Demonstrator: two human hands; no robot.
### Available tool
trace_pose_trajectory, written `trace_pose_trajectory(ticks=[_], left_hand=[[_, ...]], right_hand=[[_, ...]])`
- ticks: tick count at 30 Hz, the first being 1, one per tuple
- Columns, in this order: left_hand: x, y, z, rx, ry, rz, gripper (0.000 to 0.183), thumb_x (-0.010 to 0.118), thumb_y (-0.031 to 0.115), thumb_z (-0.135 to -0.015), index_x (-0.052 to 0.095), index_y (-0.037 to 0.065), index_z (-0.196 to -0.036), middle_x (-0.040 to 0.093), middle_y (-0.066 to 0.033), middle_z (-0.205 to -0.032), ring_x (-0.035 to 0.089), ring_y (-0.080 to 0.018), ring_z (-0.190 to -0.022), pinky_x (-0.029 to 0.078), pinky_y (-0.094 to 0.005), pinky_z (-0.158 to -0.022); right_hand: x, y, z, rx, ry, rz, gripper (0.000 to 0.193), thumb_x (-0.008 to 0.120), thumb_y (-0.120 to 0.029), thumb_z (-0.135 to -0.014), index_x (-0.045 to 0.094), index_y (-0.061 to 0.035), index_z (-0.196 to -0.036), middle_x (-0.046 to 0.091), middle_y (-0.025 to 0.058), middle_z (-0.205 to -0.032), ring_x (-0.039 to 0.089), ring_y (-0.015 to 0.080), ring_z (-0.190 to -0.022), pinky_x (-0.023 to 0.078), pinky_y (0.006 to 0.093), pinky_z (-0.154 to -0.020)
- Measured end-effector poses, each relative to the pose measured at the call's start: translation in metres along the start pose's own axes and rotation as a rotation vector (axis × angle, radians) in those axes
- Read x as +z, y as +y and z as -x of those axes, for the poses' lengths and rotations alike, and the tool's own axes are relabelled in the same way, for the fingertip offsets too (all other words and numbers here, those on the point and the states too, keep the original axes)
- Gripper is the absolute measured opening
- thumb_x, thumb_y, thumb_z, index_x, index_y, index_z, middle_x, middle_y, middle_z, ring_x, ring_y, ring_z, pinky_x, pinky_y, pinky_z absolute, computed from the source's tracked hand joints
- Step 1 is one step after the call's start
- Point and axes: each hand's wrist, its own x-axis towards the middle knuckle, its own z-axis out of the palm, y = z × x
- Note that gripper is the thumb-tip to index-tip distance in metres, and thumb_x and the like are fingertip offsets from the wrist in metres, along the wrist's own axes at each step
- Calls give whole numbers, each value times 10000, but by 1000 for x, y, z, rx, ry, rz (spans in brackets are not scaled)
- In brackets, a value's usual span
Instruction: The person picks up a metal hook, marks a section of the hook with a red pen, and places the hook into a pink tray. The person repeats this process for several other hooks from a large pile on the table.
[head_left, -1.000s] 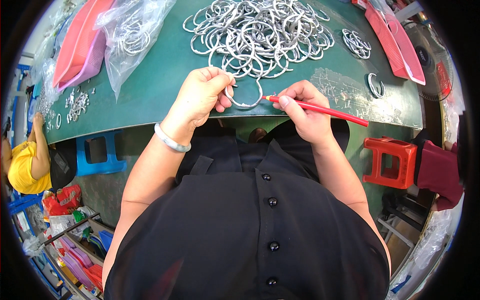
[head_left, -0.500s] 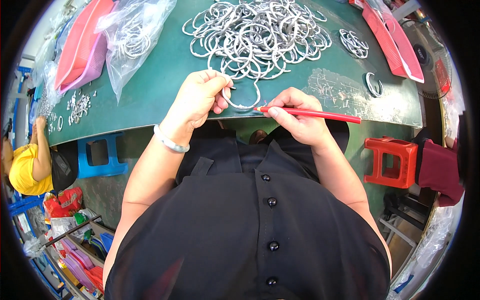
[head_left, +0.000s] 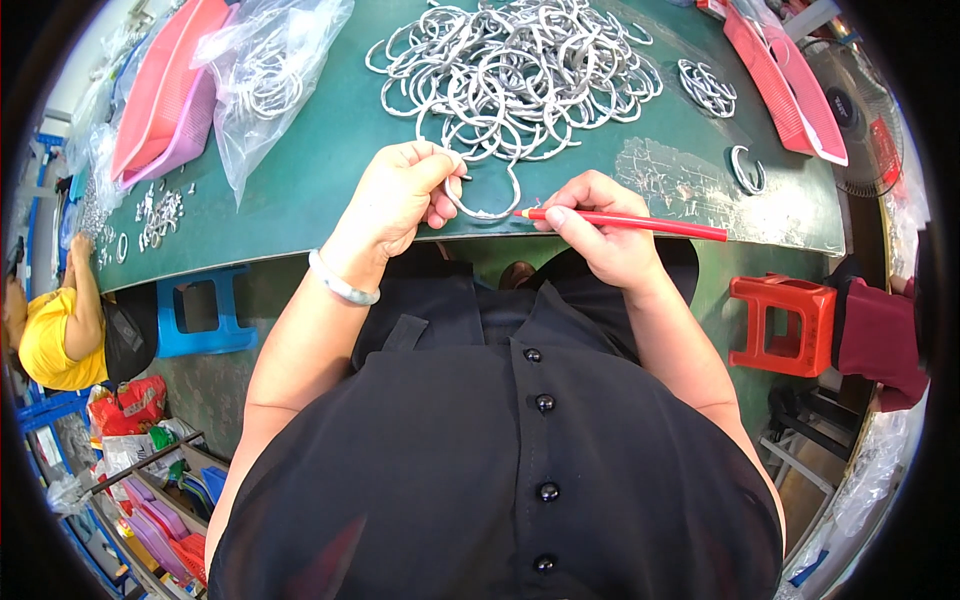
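Note:
My left hand (head_left: 405, 192) pinches an open silver bangle (head_left: 490, 216) between thumb and fingers, over the near edge of the green table. A red pencil (head_left: 650, 224) lies in the grip of my right hand (head_left: 602, 232), its tip pointing left at the lower right part of the bangle's curve. Whether tip and metal touch is too fine to tell. Just beyond my hands rises a big heap of similar silver bangles (head_left: 520, 75).
On the table (head_left: 330, 215) are a plastic bag (head_left: 270, 85) of rings, pink baskets (head_left: 165, 80) (head_left: 785, 85), a small bangle pile (head_left: 707, 88) and one loose bangle (head_left: 747, 170). Stools, blue (head_left: 203, 312) and red (head_left: 780, 325), stand below. A person in yellow (head_left: 62, 335) sits left, another in maroon (head_left: 880, 340) right.
My right hand has shifted slightly to the right with the pencil, drawing its tip a little along the bangle. My left hand and the bangle keep their place.

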Motion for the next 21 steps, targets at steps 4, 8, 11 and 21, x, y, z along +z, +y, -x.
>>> trace_pose_trajectory(ticks=[4,8,11,21], left_hand=[[-1,1,1,-7,6,-9,128,482,79,-818,558,0,-752,535,-32,-586,465,-75,-425,380,-195,-391],[-2,1,3,2,-8,-12,129,489,124,-849,553,33,-782,519,-3,-601,428,-48,-414,351,-171,-384],[-4,0,4,6,-30,42,125,491,130,-851,549,40,-787,518,-1,-600,432,-42,-421,346,-164,-388],[-2,-1,11,103,-126,93,173,507,184,-872,563,39,-798,533,4,-620,456,-46,-445,371,-172,-424]], right_hand=[[-3,-1,0,59,-33,-122,61,538,-50,-813,523,5,-789,606,101,-801,585,133,-706,463,240,-655],[-1,-2,-3,3,84,-276,135,539,-136,-842,542,-2,-855,615,71,-754,551,88,-688,439,211,-609],[-7,7,-5,-52,71,-331,248,479,-214,-889,551,4,-986,612,83,-813,537,96,-682,429,211,-627],[4,-5,-9,31,68,-318,284,597,-23,-783,514,5,-1053,598,83,-913,556,114,-819,450,234,-731]])
